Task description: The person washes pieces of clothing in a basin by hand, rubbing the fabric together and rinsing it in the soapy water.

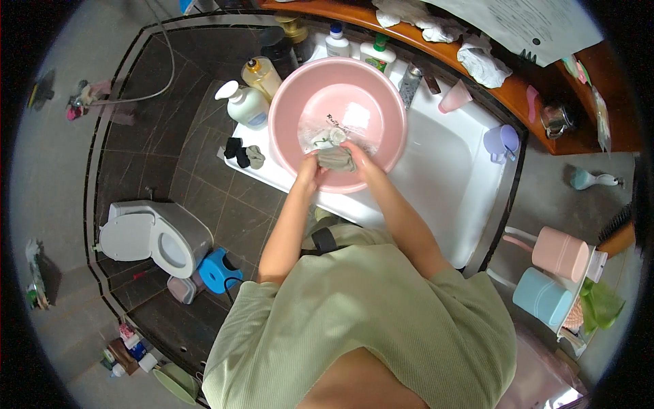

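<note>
A small grey-green cloth item (336, 159), possibly a sock, is stretched between my two hands. My left hand (308, 169) grips its left end, and my right hand (360, 161) grips the right end. Both hands are over the near side of a pink plastic basin (286, 110). Soapy water lies in the bottom of the basin, along with a white fabric item (327, 138) just beyond my fingers. The basin stands on the left part of a white washbasin counter (327, 200). Small black socks (239, 152) and a grey one (255, 157) rest at the counter's left corner.
Beside the basin stand a white pump bottle (248, 106), an amber bottle (261, 76) and a green-capped bottle (378, 53). A pink tube (454, 97) and purple cup (500, 143) sit to the right. A wooden shelf (357, 11) overhangs the back. The toilet (171, 245) is left.
</note>
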A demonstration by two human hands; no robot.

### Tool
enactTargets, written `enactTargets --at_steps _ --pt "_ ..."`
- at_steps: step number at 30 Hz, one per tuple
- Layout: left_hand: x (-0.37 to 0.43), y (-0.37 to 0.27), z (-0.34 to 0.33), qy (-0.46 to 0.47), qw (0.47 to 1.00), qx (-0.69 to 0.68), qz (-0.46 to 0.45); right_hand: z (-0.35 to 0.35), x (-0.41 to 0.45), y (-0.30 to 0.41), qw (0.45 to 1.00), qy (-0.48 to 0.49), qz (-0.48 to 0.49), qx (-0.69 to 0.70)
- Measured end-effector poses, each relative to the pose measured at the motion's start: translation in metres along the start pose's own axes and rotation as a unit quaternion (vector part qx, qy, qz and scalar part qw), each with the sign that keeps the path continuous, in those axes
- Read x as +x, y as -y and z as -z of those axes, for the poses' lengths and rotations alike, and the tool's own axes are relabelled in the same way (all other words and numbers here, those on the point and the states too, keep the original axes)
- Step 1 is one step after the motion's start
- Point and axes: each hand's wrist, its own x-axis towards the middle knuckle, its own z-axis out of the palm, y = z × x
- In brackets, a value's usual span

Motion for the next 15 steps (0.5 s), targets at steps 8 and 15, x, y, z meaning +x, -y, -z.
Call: enactTargets --at_steps 8,15 --pt "-0.001 -0.004 0.002 0.187 0.895 -0.390 0.108 0.017 0.020 -0.011 0.997 -0.020 0.057 -0.048" --pt "-0.010 -0.009 0.005 0.256 0.888 -0.378 0.057 0.012 0.010 -0.001 0.988 -0.061 0.129 -0.051"
